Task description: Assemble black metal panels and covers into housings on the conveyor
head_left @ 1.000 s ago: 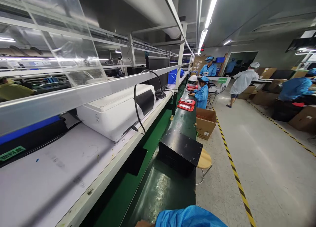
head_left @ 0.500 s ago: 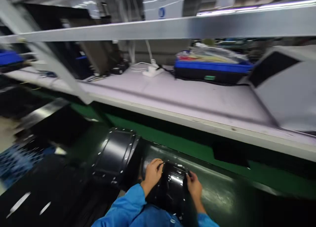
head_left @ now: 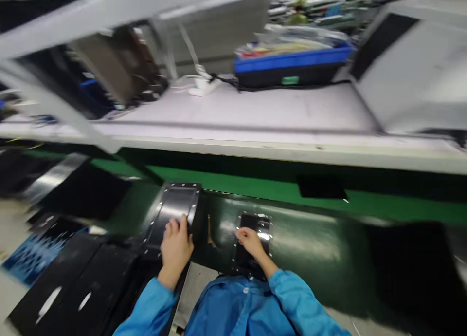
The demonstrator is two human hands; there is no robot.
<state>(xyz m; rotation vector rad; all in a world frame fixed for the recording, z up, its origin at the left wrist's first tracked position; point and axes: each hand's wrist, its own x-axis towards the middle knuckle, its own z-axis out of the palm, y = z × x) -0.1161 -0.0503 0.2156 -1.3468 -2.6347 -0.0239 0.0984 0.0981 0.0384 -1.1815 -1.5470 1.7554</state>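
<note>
My left hand (head_left: 177, 248) lies at the near edge of a glossy black, curved stack of panels (head_left: 178, 199) with small white dots along its border. Its fingers are slightly apart and hold nothing that I can see. Over a single black panel (head_left: 251, 260) of the same dotted kind is my right hand (head_left: 251, 242). Its thumb and fingers are pinched together at the panel's left side; what is between them, if anything, is too small to make out. The panel lies flat on the dark green work surface (head_left: 310, 248). A thin brown tool-like piece (head_left: 209, 231) lies between the two.
A white shelf (head_left: 255, 112) runs across behind the green surface, carrying a blue and black bin (head_left: 292, 65) and a white power strip (head_left: 204, 86). Black sheets (head_left: 416, 272) lie at the right. Dark flat pieces (head_left: 73, 277) and a blue crate (head_left: 31, 258) are at the left.
My left hand has left the single panel and moved left to the stack. My right hand has shifted from the panel's right edge to its left side. The view has turned.
</note>
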